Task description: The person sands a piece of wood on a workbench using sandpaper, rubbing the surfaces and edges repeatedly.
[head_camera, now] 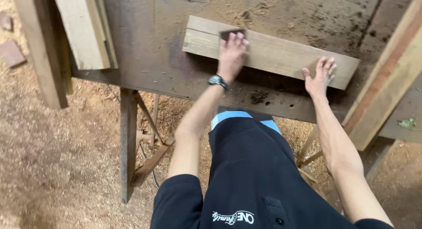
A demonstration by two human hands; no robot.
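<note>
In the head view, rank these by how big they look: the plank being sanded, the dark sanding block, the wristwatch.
1. Plank, by far the largest.
2. Sanding block, mostly hidden under the left hand, so unsure.
3. Wristwatch, close to the block's visible part.

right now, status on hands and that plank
Left hand pressing a small dark sanding pad onto the long pale wooden plank. Right hand flat on plank's near edge. Nothing in the way.

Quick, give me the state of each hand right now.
Left hand: fingers flat, pressing a dark sanding pad onto the wooden plank.
Right hand: open, fingers spread, resting on the plank's near edge, holding nothing.
</note>
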